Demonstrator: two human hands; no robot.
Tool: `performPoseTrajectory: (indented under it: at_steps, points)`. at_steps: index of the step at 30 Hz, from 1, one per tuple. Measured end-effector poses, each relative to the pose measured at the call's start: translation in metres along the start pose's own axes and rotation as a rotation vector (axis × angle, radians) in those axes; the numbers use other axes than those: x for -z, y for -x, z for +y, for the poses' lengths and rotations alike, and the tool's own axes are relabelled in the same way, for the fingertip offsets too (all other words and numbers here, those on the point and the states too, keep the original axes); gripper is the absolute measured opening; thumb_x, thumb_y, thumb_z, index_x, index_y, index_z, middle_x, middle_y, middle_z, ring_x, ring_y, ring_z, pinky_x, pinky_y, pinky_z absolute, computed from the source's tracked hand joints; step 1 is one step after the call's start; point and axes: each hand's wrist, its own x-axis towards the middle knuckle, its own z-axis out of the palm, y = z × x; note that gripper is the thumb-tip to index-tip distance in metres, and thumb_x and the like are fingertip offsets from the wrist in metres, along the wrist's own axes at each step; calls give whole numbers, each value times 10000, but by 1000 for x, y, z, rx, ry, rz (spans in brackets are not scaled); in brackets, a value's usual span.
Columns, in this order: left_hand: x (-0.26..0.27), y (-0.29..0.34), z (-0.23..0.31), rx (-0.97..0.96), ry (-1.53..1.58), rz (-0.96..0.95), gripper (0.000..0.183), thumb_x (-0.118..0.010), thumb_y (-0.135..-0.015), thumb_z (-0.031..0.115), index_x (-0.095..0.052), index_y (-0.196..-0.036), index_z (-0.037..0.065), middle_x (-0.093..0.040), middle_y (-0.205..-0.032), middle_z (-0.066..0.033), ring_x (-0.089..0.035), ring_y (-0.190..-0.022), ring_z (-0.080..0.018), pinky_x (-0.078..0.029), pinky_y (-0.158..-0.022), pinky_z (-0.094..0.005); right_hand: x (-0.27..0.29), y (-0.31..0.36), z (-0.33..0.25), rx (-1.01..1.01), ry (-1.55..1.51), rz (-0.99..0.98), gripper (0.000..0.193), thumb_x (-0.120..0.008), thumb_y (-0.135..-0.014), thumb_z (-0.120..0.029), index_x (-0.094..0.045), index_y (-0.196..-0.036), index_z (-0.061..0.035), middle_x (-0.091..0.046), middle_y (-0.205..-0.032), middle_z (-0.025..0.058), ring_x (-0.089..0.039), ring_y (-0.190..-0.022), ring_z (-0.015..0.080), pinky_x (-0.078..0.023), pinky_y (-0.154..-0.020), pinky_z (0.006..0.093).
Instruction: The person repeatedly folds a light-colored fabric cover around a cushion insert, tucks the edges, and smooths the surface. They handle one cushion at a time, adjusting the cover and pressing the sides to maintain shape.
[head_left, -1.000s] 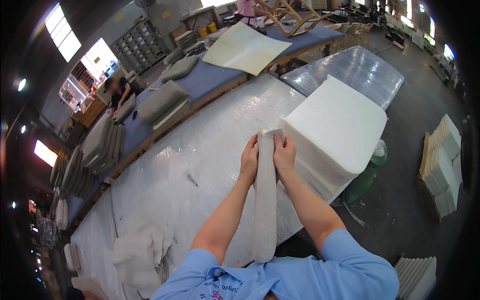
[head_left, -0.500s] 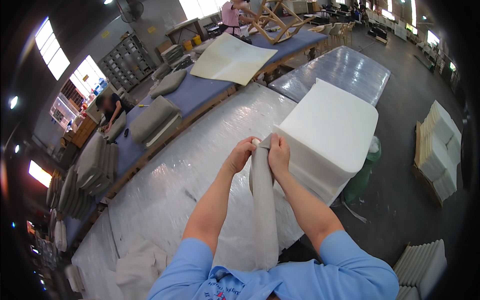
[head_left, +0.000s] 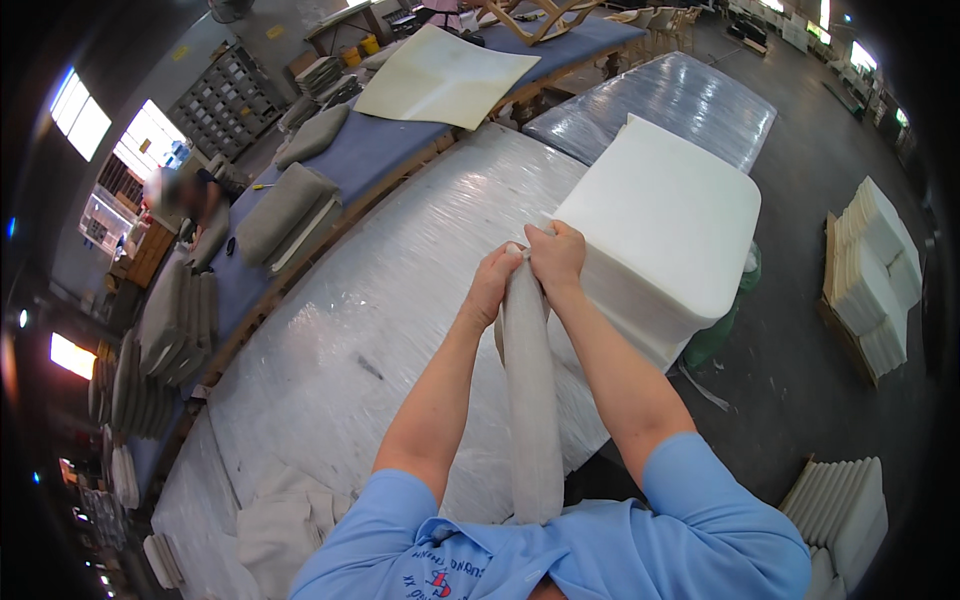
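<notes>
A long grey fabric sleeve (head_left: 532,400) with something rounded filling it runs from my chest away across the work surface. My left hand (head_left: 492,280) pinches the left side of its far end, where a small whitish bit shows at the opening. My right hand (head_left: 558,258) is closed over the right side of the same end, thumb on top and fingers curled under. Both hands nearly touch each other. Just right of my right hand stands a stack of white foam pads (head_left: 665,215) with rounded corners. What lies inside the sleeve is mostly hidden.
The plastic-wrapped surface (head_left: 300,390) lies under my arms, with loose grey cloth (head_left: 290,525) at its near left. Along the left runs a blue-topped table (head_left: 390,160) bearing grey cushions (head_left: 285,215) and a cream foam sheet (head_left: 450,75). A co-worker (head_left: 195,200) sits beyond it.
My right hand has closed over the sleeve's end, and the cloth flap that stood up there is now folded under my fingers. The view has tilted slightly downward.
</notes>
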Motion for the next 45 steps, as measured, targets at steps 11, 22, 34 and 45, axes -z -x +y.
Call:
performPoseTrajectory:
  at_steps: [11, 22, 34, 45]
  points:
    - [-31, 0, 4, -35, -108, 199, 340, -553, -1011, 280, -686, -842, 17, -643, -799, -37, -560, -711, -107, -464, -635, -312, -1, -18, -1, 0, 122, -56, 117, -590, -716, -109, -562, -647, -19, -610, -666, 227, -572, -603, 384, -464, -630, 500]
    - [-14, -9, -11, -23, -71, 216, 349, -518, -1034, 318, -677, -1065, 9, -688, -1013, -95, -614, -911, -143, -506, -848, -328, -7, -26, 18, 81, -59, -71, 267, -675, -793, -186, -546, -645, -6, -568, -611, 175, -534, -571, 287, -452, -614, 460]
    - [33, -11, 9, 121, -93, -174, 589, -542, -830, 115, -608, -1407, 22, -677, -1221, -71, -590, -1184, -183, -398, -1119, -357, 23, 21, 31, 54, -477, -222, 309, -740, -987, -277, -626, -835, -34, -606, -732, 23, -517, -678, 99, -449, -638, 314]
    - [63, -20, 17, 94, -172, -179, 323, -725, -916, 162, -687, -1219, 58, -708, -1073, 1, -612, -1066, -134, -438, -1020, -334, 44, 44, 39, 424, -302, -116, 170, -746, -955, -178, -671, -943, -26, -687, -978, 53, -596, -842, 163, -480, -741, 313]
